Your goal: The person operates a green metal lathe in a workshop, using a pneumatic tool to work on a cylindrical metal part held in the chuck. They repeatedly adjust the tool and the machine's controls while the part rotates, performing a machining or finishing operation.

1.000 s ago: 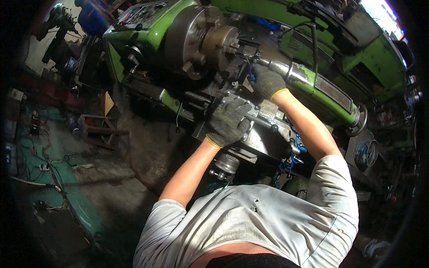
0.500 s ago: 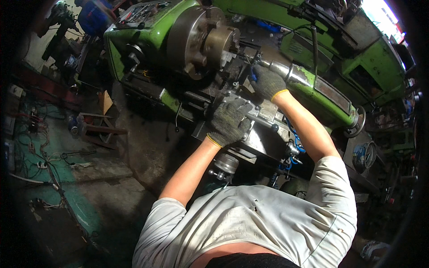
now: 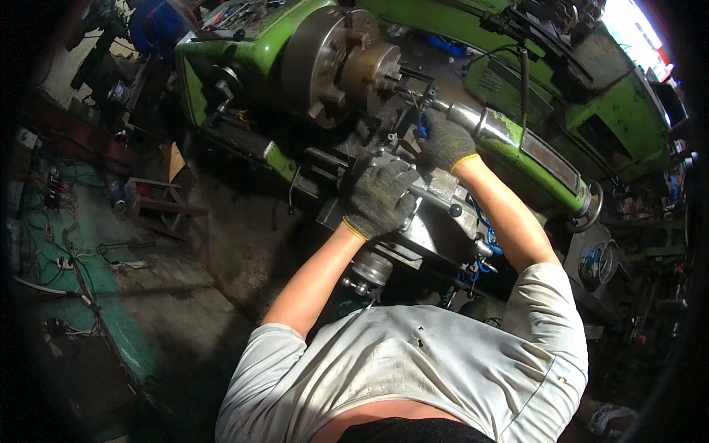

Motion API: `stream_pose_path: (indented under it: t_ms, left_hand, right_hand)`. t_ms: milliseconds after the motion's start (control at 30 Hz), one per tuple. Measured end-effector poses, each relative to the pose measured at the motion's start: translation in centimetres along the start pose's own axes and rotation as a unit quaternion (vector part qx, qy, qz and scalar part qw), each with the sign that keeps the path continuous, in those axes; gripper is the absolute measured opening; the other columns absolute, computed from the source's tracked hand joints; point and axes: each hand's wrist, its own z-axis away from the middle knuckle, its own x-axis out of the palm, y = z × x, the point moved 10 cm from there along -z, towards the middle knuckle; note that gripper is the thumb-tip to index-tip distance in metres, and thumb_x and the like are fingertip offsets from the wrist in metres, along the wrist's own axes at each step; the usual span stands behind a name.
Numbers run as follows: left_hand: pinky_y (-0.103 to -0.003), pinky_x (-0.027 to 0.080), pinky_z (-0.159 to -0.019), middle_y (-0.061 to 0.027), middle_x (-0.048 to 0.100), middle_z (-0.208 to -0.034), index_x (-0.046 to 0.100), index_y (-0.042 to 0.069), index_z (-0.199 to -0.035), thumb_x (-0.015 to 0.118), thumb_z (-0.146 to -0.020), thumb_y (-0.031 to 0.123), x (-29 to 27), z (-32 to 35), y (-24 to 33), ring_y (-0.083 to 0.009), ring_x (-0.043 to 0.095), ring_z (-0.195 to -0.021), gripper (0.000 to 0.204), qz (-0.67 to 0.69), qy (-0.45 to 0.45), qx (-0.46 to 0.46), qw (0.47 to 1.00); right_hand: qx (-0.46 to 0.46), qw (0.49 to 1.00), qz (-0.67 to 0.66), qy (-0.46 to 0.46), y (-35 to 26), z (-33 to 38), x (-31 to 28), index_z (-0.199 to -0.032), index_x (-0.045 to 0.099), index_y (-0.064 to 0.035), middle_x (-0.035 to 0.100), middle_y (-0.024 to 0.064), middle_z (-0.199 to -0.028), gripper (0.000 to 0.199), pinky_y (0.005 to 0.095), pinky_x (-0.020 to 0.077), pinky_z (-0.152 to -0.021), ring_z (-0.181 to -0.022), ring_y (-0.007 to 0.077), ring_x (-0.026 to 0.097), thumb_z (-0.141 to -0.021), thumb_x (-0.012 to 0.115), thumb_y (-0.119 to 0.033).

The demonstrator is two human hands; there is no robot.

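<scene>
Hands: 2, both in dark knit gloves w/ yellow cuffs.
Left hand [image 3: 380,198]: fingers curled over the top of the grey metal tool post [image 3: 432,214], centre of scene, near side of lathe.
Right hand [image 3: 445,142]: fingers pressed together, wrapped on the work area just right of the chuck; can't tell what they pinch.
Chuck [image 3: 325,63]: 1, round steel disc, dull, far left.
Lathe [image 3: 255,44]: 1, green painted body, chipped.
Tailstock [image 3: 517,148]: 1, green cylinder w/ shiny steel tip, right.
Handwheels: 2, round, far right.
</scene>
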Motion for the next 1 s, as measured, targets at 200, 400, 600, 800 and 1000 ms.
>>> stream_pose_path:
  t_ms: [200,400,600,800,1000]
  left_hand:
    - [-0.053,0.049,-0.104,-0.0174,0.068,-0.121,0.068,0.007,-0.120,0.067,-0.083,0.019,0.1,-0.1,0.0,-0.0396,0.063,-0.116,0.039,-0.005,-0.007,-0.005,1.000]
    - [-0.053,0.048,-0.105,-0.0167,0.067,-0.122,0.069,0.007,-0.120,0.067,-0.082,0.018,0.1,-0.2,0.0,-0.0395,0.063,-0.117,0.039,-0.004,-0.010,-0.005,1.000]
    - [-0.053,0.048,-0.105,-0.0160,0.067,-0.122,0.069,0.008,-0.120,0.068,-0.081,0.017,0.1,0.0,-0.4,-0.0389,0.063,-0.117,0.040,-0.001,-0.008,-0.014,1.000]
    - [-0.052,0.049,-0.104,-0.0161,0.066,-0.122,0.069,0.008,-0.120,0.068,-0.081,0.017,0.1,-0.3,0.1,-0.0383,0.063,-0.117,0.040,0.003,-0.004,-0.009,1.000]
    - [-0.052,0.049,-0.104,-0.0161,0.066,-0.122,0.069,0.008,-0.120,0.069,-0.080,0.017,0.1,-0.3,-0.1,-0.0389,0.063,-0.116,0.040,0.009,-0.007,-0.009,1.000]
  right_hand:
    - [-0.005,1.000,0.018,0.023,1.2,-0.7,1.3,-0.115,0.059,-0.0081,0.070,0.0231,-0.104,0.036,0.0521,0.0531,-0.086,-0.099,0.0428,0.069,-0.095,0.063,-0.038]
    - [0.001,0.999,0.038,-0.006,0.5,-0.8,1.4,-0.118,0.057,-0.0077,0.070,0.0238,-0.106,0.037,0.0517,0.0533,-0.086,-0.099,0.0426,0.069,-0.095,0.061,-0.036]
    - [-0.010,0.995,0.065,-0.081,-1.7,-0.8,0.8,-0.132,0.050,-0.0013,0.065,0.0294,-0.124,0.064,0.0503,0.0549,-0.092,-0.110,0.0424,0.068,-0.089,0.068,-0.045]
    - [-0.018,0.997,0.071,0.029,0.7,-0.4,1.9,-0.120,0.052,-0.0062,0.071,0.0263,-0.098,0.040,0.0545,0.0540,-0.080,-0.091,0.0448,0.070,-0.096,0.059,-0.038]
    - [-0.037,0.996,0.054,0.062,1.2,-0.6,2.1,-0.119,0.053,-0.0072,0.071,0.0241,-0.091,0.040,0.0548,0.0541,-0.078,-0.089,0.0453,0.070,-0.096,0.060,-0.039]
